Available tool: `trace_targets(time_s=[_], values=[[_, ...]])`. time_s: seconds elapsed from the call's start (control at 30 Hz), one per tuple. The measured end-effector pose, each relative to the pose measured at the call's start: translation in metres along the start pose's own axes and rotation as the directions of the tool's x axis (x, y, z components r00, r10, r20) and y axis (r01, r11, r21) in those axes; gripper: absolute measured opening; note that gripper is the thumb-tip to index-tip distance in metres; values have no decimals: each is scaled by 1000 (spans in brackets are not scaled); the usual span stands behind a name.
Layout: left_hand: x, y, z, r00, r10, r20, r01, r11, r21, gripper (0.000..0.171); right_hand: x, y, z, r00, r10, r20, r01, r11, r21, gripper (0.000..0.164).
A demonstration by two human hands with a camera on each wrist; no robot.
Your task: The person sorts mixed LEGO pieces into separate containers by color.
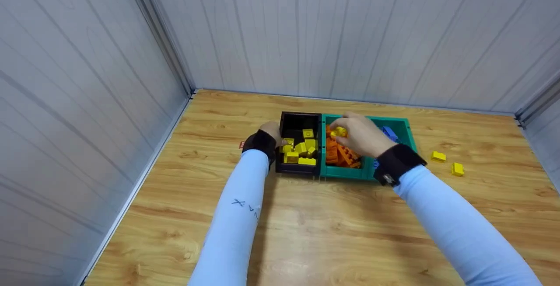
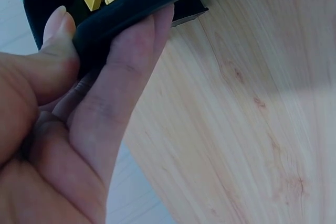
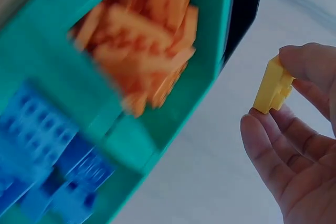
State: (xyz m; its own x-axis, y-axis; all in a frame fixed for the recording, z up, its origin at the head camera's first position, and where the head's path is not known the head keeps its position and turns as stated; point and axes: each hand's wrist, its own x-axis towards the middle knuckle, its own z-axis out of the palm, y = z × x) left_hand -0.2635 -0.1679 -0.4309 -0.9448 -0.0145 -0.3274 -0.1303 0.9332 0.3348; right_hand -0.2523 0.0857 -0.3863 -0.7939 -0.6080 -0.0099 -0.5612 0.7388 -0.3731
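Observation:
With its thumb over the rim and its fingers outside, my left hand grips the side wall of a black bin in the left wrist view. Inside that bin lie several yellow toy bricks. My right hand pinches a yellow toy brick between thumb and fingertips, held above the bins. In the head view it hovers over the orange bricks in a teal bin. Blue bricks fill part of the teal bin's other compartment, partly hidden by the right hand in the head view.
Two loose yellow bricks lie on the wooden table, right of the teal bin. The black and teal bins stand side by side. Pale panel walls rise behind and at both sides. A small red mark shows beside the left wrist.

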Motion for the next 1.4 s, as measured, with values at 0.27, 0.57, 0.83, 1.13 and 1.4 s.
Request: trace_targets(time_s=[0.27,0.57,0.83,1.13,1.4], values=[[3,6,5,1000,6,-7,-6,1000,8,31,26,-26,26,998,-52,36,53,998,-16,29],[-8,14,1,1000,8,28,-8,1000,13,30,34,-31,55,992,-106,75,107,994,-16,27],[-2,8,11,998,40,-42,-41,999,-12,28,29,-25,47,990,-98,100,104,993,-56,29],[40,-4,30,1000,-7,11,6,999,38,37,5,24,-25,999,26,33,-24,999,-41,32],[49,-17,36,999,20,-26,-18,998,57,43,-40,94,-76,997,74,-25,-76,992,-101,29]])
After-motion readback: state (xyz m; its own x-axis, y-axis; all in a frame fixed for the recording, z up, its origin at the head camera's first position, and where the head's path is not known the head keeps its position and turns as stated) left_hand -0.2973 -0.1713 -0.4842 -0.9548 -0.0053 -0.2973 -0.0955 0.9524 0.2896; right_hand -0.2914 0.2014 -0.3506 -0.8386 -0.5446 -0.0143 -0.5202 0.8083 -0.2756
